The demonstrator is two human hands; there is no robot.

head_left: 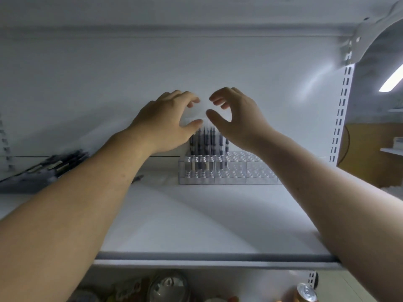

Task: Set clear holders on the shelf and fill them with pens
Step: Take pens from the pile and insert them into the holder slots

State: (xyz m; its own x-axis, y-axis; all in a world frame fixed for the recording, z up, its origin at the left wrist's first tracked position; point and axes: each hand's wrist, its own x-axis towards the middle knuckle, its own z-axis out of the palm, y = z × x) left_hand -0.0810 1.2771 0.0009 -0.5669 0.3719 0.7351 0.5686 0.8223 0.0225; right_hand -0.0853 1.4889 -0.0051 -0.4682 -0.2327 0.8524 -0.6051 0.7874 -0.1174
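A: What are the grips doing?

B: Both are open. The left hand and right hand are cupped with fingers curved, thumbs nearly facing each other. I see nothing held in either. They hover just above the tips of the pens.

A: And where do those pens stand?

B: Upright and tightly packed in the leftmost of the clear holders. The holders form a row of blocks side by side, close to the back edge of the shelf, about midway along it. The other blocks look mostly empty.

A: How would you expect them to handle?

B: The pens should be light and stiff, with smooth barrels that may slip or splay in a bunch. I'd pinch a few at mid-barrel rather than at the tips. The holders look like hard, light plastic. A full one is likely top-heavy and may slide on the smooth shelf, so I'd take it low, by its side walls.

A: Any stock left?

B: A heap of loose pens lies toward the shelf's left edge, well apart from the holders. On the level below, a can shows near the front right corner.
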